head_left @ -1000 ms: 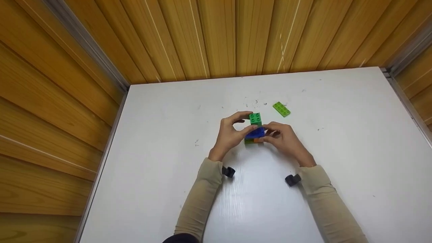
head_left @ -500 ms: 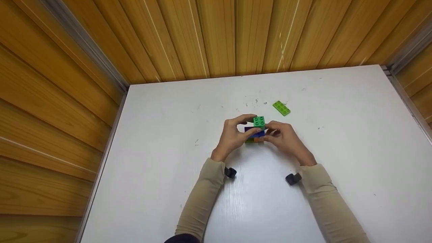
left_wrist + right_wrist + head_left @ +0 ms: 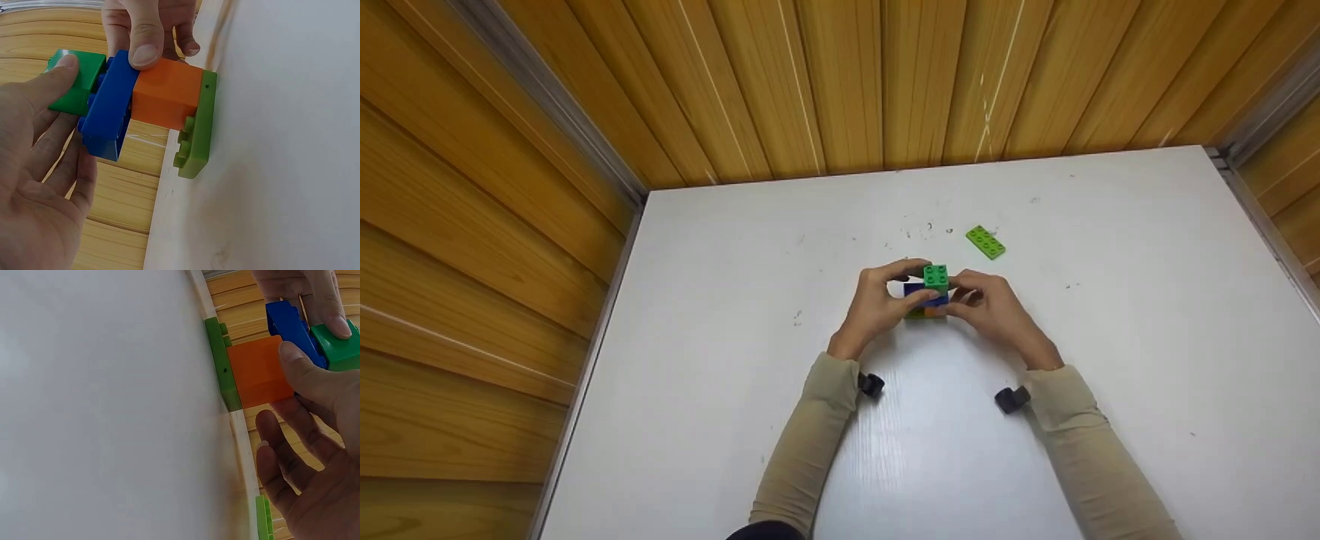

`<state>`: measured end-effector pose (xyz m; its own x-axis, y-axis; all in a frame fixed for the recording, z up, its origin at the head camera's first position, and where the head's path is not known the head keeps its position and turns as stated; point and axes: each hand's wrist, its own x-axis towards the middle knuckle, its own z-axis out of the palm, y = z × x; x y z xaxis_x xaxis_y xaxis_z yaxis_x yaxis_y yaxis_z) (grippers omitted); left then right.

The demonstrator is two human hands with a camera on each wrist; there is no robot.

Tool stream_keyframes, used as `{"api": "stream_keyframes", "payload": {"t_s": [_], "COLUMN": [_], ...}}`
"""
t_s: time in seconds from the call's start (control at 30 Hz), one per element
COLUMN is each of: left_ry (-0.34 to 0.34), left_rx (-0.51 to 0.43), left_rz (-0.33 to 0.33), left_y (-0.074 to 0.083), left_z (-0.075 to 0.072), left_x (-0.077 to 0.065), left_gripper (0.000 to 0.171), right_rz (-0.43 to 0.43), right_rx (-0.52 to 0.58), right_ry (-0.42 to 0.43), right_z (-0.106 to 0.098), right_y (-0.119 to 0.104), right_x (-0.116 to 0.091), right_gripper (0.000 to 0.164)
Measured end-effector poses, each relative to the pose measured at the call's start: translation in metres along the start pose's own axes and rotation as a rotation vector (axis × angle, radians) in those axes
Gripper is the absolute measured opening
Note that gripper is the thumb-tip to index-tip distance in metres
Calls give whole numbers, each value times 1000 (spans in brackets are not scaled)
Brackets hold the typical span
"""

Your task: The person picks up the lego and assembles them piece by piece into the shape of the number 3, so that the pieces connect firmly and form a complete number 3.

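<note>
A stack of toy building bricks stands on the table between the two hands. Its base is a lime green plate, with an orange brick on one end. A long blue brick lies across the orange one and overhangs the plate. The left hand pinches a green brick at the right end of the blue brick's top. In the right wrist view, the right hand holds the orange brick, its thumb close to the blue one. Some of the right fingers are hidden behind the bricks in the left wrist view.
A second lime green plate with studs lies beyond the right hand on the white table. Yellow wood-patterned walls rise behind the table and at its sides.
The left hand has moved a little right and nearer the person with the green brick, now over the blue brick's right end. The right hand has stayed nearly still on the stack.
</note>
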<state>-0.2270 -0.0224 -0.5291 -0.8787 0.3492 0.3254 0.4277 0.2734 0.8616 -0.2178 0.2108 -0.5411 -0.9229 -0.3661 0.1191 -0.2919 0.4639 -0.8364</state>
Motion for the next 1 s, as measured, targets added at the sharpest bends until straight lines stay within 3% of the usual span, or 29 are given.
{"api": "stream_keyframes", "payload": {"t_s": [0.63, 1.0], "left_ry": [-22, -62], "left_rx": [-10, 111], "left_rz": [10, 123], "left_y": [-3, -2], "left_z": [4, 3], "left_x": [-2, 0], "left_gripper": [43, 42], "right_rz": [42, 28], "right_rx": [-1, -17], "right_ry": [6, 18], "right_z": [1, 0], "right_y": [1, 1], "right_x": [1, 1], "right_gripper": [37, 33]}}
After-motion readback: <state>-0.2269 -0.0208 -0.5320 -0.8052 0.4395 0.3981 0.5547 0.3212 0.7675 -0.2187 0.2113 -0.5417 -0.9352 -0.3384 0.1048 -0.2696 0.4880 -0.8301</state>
